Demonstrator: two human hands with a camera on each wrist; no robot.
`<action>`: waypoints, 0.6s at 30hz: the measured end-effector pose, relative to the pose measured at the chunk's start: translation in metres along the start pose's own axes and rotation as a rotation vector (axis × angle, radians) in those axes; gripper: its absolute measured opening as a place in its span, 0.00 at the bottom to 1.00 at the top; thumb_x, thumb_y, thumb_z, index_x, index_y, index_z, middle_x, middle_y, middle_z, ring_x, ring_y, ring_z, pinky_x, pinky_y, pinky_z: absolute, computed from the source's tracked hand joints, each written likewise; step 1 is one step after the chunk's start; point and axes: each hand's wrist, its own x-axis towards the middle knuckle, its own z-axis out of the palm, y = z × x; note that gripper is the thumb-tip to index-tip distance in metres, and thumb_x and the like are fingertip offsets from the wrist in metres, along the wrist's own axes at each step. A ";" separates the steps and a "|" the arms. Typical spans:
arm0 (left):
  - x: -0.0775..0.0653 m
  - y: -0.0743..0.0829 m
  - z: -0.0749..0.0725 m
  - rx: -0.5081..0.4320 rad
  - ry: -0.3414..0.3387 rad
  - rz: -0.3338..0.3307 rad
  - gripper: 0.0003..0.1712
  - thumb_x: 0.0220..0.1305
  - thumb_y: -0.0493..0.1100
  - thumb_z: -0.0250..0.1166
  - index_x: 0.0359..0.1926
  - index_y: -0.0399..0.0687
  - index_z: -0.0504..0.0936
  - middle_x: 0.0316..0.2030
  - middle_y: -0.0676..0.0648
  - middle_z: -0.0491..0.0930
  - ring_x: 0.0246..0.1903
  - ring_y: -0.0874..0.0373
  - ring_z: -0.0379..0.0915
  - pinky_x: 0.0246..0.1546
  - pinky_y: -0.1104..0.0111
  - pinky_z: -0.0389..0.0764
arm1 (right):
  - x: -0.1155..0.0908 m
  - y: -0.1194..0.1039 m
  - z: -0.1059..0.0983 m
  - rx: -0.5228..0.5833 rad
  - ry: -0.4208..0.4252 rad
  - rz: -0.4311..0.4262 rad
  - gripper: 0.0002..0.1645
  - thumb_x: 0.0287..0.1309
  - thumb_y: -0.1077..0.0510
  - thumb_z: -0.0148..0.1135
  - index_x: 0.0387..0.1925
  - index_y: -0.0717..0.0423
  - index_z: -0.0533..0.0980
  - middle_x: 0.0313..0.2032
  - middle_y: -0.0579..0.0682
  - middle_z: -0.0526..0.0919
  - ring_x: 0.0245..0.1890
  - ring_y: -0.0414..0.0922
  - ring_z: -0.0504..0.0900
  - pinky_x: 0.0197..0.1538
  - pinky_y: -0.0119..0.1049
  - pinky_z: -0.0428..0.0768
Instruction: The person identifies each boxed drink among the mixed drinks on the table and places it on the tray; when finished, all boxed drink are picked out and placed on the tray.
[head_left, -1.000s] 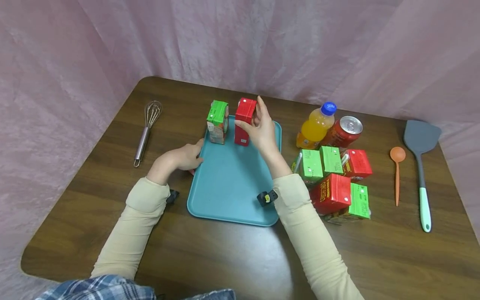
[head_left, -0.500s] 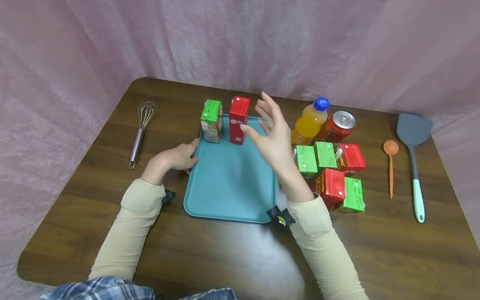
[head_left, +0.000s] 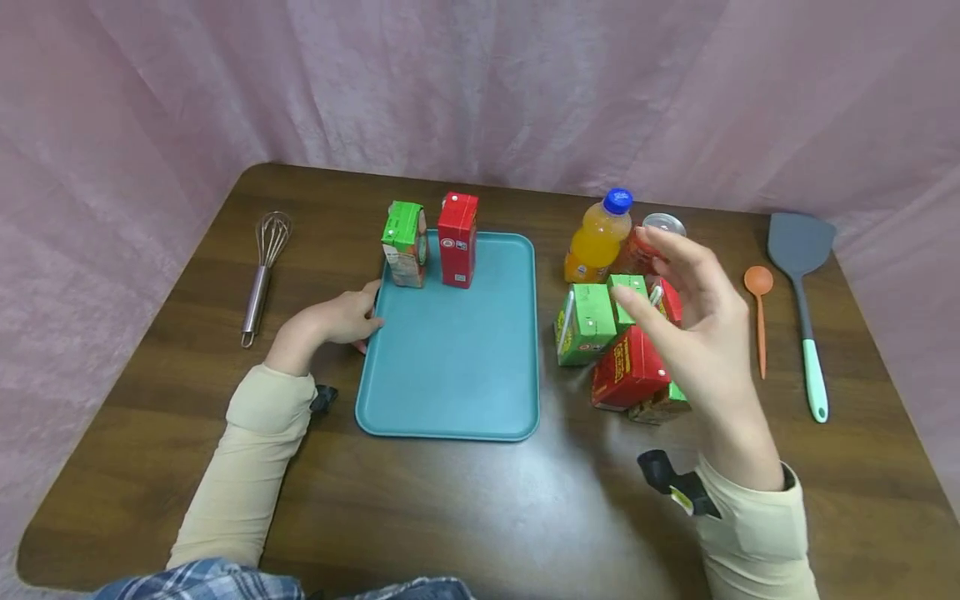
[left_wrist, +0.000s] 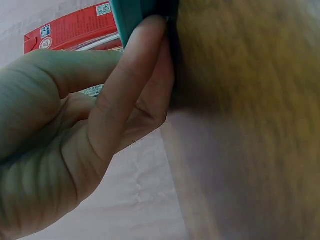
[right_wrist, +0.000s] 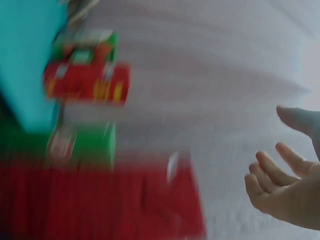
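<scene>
My left hand [head_left: 333,321] grips the left rim of a teal tray [head_left: 450,367]; the left wrist view shows its fingers pinching the tray's edge. At the tray's far left corner stand a green-topped drink carton [head_left: 405,242] and a red drink carton [head_left: 457,240], both upright and slightly apart. My right hand [head_left: 705,342] holds nothing, fingers spread over the cluster right of the tray. Below it are a red carton [head_left: 630,367], a green carton [head_left: 585,323] with a straw and several more cartons, partly hidden by the hand.
Behind the cluster stand an orange drink bottle [head_left: 596,242] with a blue cap and a can [head_left: 663,223], partly covered. A whisk [head_left: 262,275] lies at left. An orange spoon [head_left: 759,308] and a grey spatula [head_left: 806,308] lie at right. A pink curtain [head_left: 480,92] hangs behind the table.
My right hand has let go of the red carton, leaving it on the tray, and moved right over the carton cluster. The left hand stays on the tray's rim.
</scene>
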 end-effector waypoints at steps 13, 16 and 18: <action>-0.002 0.001 0.001 -0.030 0.007 -0.010 0.39 0.70 0.36 0.46 0.70 0.32 0.32 0.37 0.35 0.73 0.26 0.55 0.78 0.32 0.65 0.79 | -0.043 0.048 -0.102 -0.359 0.065 0.243 0.37 0.44 0.76 0.66 0.59 0.57 0.71 0.51 0.41 0.78 0.51 0.33 0.76 0.51 0.19 0.71; -0.002 0.001 0.001 -0.030 0.010 -0.017 0.39 0.70 0.35 0.46 0.70 0.32 0.32 0.37 0.35 0.73 0.26 0.55 0.78 0.32 0.65 0.79 | -0.054 0.057 -0.116 -0.356 -0.029 0.273 0.37 0.47 0.75 0.65 0.61 0.57 0.68 0.51 0.38 0.77 0.52 0.31 0.74 0.50 0.17 0.70; -0.002 0.001 0.001 -0.028 0.011 -0.019 0.39 0.70 0.35 0.46 0.70 0.31 0.32 0.36 0.35 0.73 0.26 0.55 0.78 0.32 0.65 0.79 | -0.060 0.064 -0.122 -0.354 -0.124 0.289 0.39 0.48 0.74 0.64 0.63 0.56 0.65 0.53 0.39 0.75 0.53 0.30 0.72 0.51 0.17 0.69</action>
